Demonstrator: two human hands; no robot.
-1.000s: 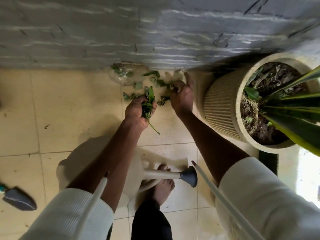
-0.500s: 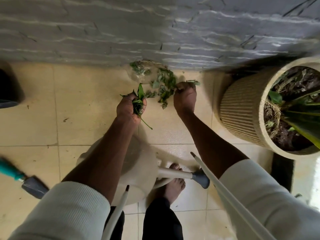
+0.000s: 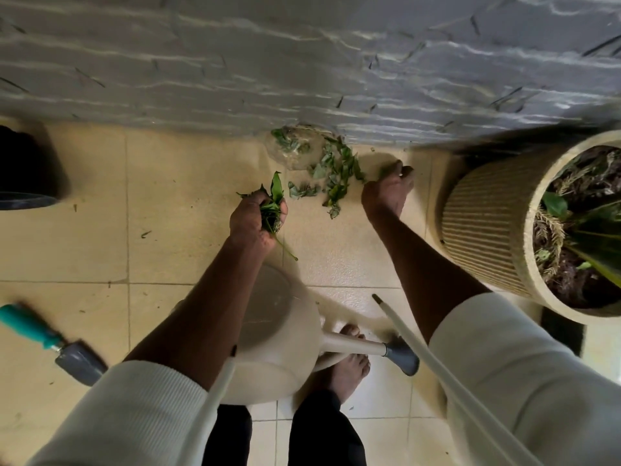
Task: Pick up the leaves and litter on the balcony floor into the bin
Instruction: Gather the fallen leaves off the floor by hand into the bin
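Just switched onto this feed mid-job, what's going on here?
A person is clearing leaves off a tiled balcony floor by hand. The left hand is closed on a bunch of green leaves. The right hand reaches down at the loose leaves lying on the floor by the wall, beside a ribbed plant pot. A cream watering can sits at their feet.

The cream tiled floor (image 3: 84, 230) carries loose green leaves (image 3: 331, 178) by the grey wall — a ribbed planter (image 3: 484, 227) at right, a cream watering can (image 3: 279, 338), a teal-handled trowel (image 3: 50, 341) at left — and a dark bin (image 3: 27, 173) at the left edge.
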